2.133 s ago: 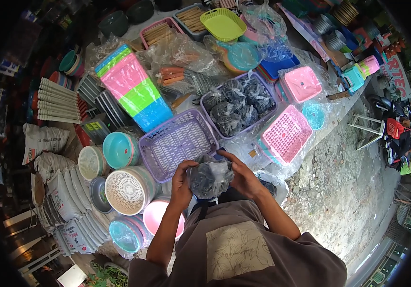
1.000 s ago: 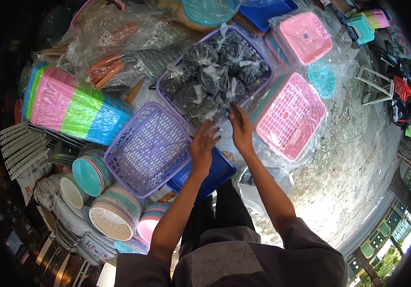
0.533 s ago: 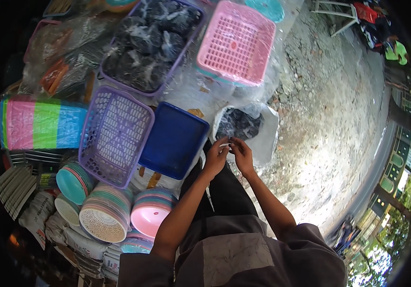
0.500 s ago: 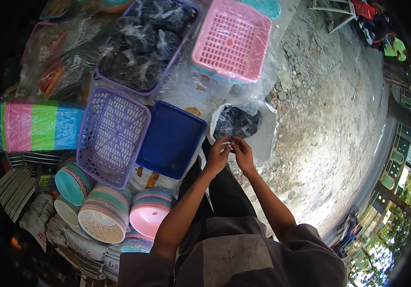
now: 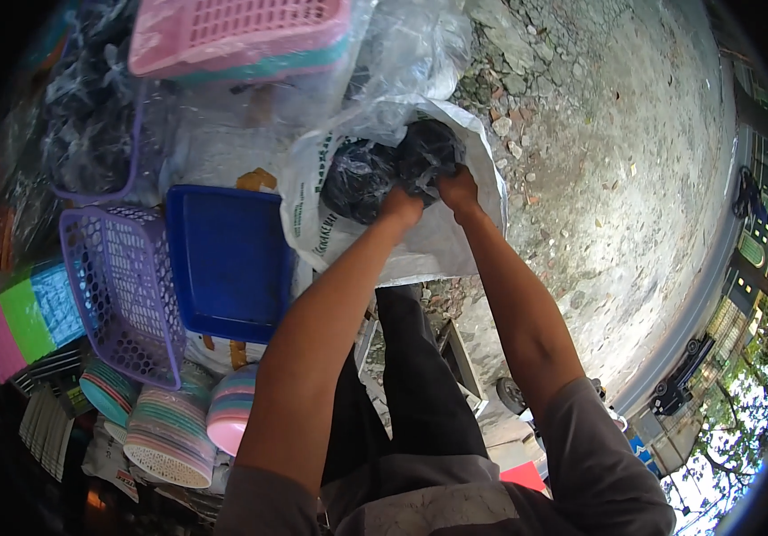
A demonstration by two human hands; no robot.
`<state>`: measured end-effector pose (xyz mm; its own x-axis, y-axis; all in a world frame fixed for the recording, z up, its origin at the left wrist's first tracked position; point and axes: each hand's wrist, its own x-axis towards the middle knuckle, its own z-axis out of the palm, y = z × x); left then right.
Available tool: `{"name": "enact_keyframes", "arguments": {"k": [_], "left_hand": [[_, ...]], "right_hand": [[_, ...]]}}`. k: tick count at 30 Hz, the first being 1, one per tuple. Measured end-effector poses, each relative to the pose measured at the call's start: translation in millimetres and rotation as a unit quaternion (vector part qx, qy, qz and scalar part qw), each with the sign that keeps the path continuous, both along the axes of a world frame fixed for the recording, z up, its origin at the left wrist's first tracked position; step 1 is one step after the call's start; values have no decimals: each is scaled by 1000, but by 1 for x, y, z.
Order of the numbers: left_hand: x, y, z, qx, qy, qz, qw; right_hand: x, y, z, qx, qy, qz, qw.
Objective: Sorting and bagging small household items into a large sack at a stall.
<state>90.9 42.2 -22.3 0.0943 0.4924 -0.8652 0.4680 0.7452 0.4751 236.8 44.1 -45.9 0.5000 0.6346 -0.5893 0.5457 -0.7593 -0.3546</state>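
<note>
A white printed sack lies with its mouth wide in front of me. Inside it sit dark bundles wrapped in clear plastic, one on the left and one on the right. Both arms stretch forward into the sack. My left hand is closed at the lower edge of the bundles, its fingertips hidden. Against the right bundle, my right hand curls with its fingers tucked behind the plastic. The hands are a small gap apart.
Left of the sack lies a blue tray, then a purple basket. Pink and teal baskets are stacked beyond. Stacked bowls and colanders stand at lower left. Rough stony ground stretches to the right.
My hands were close together with fingertips meeting at the sack's near edge. They have moved forward into the sack and apart, onto the dark bundles. The view has shifted right.
</note>
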Motion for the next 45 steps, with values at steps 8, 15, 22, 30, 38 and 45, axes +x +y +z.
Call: {"name": "enact_keyframes", "arguments": {"k": [8, 15, 22, 30, 38, 45], "left_hand": [[40, 50, -71, 88, -34, 75, 993], [51, 71, -99, 40, -112, 85, 989], [23, 48, -44, -88, -229, 138, 959], [-58, -10, 118, -86, -334, 337, 876], [-161, -45, 334, 27, -492, 454, 743], [-222, -64, 464, 206, -439, 369, 793]], "right_hand": [[2, 25, -15, 41, -64, 21, 997], [29, 19, -25, 51, -73, 55, 994], [29, -12, 16, 176, 80, 132, 972], [-45, -49, 162, 260, 306, -88, 912], [-93, -59, 341, 316, 531, -47, 785], [-160, -35, 470, 337, 625, 15, 704]]}}
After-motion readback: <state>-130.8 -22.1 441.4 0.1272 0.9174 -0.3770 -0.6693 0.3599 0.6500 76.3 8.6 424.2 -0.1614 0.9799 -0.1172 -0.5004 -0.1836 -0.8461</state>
